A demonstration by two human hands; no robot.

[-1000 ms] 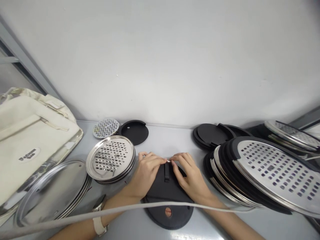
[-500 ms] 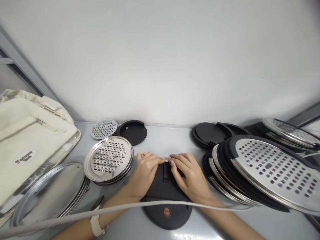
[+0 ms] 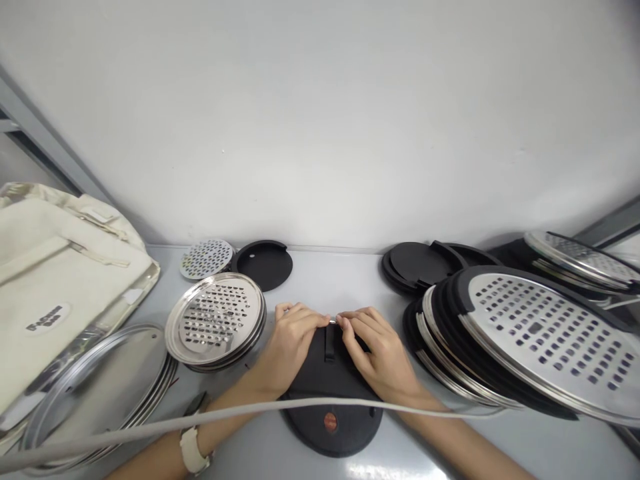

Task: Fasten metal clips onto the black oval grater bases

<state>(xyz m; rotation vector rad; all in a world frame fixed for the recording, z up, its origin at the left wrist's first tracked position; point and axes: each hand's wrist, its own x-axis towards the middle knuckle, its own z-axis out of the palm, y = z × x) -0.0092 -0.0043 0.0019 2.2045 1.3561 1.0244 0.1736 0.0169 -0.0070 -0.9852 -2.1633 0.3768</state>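
A flat black rounded piece (image 3: 320, 370) lies on the table in front of me, with a short black strap (image 3: 329, 343) down its middle and a small reddish-brown round patch near its lower edge. At its far edge a small shiny metal bit (image 3: 333, 321) shows between my fingertips. My left hand (image 3: 297, 340) pinches that edge from the left, fingers bent together. From the right, my right hand (image 3: 373, 343) pinches the same edge, thumb tucked near the strap. What exactly the fingertips grip is partly hidden.
Perforated metal grater discs (image 3: 217, 320) are stacked at left, behind plain metal discs (image 3: 100, 387). Black round holders (image 3: 425, 263) and a leaning stack of grater discs (image 3: 555, 340) stand right. A cream bag (image 3: 65, 287) lies far left. A pale cable (image 3: 300, 403) crosses in front.
The view has shifted very slightly. Both hands stay at the far edge of the black piece, with almost no visible movement.
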